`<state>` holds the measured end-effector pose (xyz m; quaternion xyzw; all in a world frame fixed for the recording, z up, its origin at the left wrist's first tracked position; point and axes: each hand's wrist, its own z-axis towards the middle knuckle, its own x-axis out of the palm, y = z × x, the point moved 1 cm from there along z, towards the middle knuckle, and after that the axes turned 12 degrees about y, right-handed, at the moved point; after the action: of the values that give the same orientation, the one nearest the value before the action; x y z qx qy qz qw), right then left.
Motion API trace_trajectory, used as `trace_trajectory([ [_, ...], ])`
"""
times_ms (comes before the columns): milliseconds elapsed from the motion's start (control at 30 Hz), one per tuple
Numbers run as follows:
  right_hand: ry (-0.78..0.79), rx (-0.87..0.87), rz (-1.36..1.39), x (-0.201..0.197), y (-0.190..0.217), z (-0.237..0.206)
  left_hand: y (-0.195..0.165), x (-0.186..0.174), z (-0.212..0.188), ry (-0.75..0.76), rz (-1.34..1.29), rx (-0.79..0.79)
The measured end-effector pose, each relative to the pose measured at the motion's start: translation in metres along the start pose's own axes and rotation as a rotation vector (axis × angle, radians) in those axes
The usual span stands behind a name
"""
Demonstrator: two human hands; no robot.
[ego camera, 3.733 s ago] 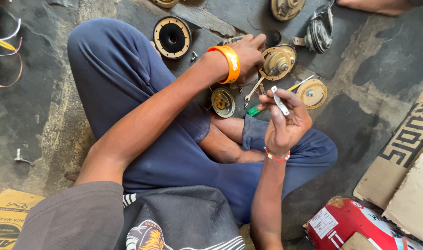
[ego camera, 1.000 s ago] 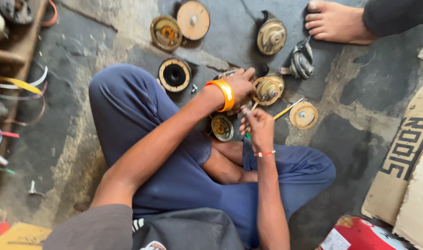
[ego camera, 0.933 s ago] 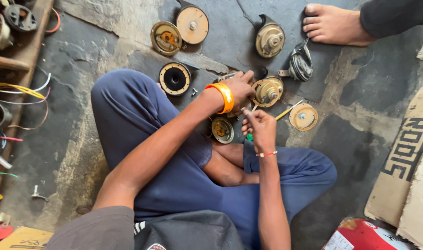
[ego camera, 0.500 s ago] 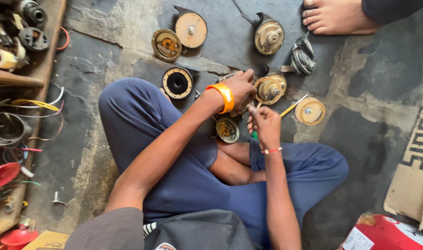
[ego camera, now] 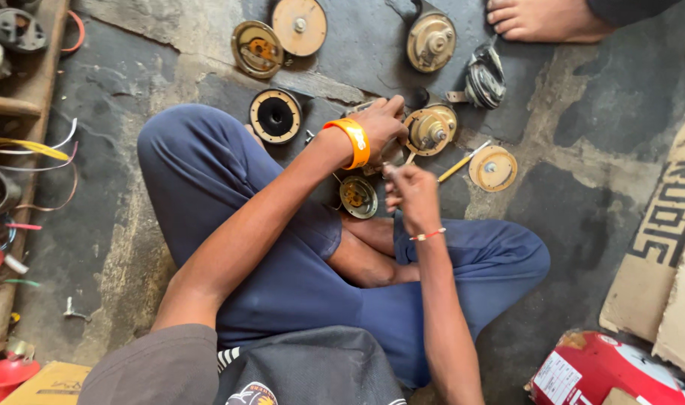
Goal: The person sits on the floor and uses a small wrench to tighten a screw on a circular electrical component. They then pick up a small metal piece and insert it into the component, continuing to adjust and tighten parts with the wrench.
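Left hand (ego camera: 383, 124) grips a brass motor housing (ego camera: 430, 130); right hand (ego camera: 411, 191) is closed on something unclear

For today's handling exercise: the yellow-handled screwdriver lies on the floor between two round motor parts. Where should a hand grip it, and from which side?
Grip the yellow-handled screwdriver by its handle, coming from above. It lies flat and slanted on the floor, handle end up toward the small round disc. The other end runs in beside the brass motor housing and the left hand, so it is probably more crowded.

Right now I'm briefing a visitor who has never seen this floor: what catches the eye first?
The orange wristband on the left hand, at centre. Round brass-coloured motor parts ring it on the dark floor, and a bare foot shows top right.
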<state>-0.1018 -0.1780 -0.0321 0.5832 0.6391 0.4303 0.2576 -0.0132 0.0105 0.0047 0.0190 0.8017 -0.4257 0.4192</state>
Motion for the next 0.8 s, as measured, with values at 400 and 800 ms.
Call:
trace_trajectory([
  [400, 0.063, -0.051, 0.001, 0.002, -0.002, 0.0, -0.001, -0.001, 0.003, -0.002, 0.013, 0.014],
  [800, 0.003, -0.045, -0.082, 0.012, 0.01, -0.004, 0.006, 0.005, 0.01, -0.01, 0.028, 0.059],
])
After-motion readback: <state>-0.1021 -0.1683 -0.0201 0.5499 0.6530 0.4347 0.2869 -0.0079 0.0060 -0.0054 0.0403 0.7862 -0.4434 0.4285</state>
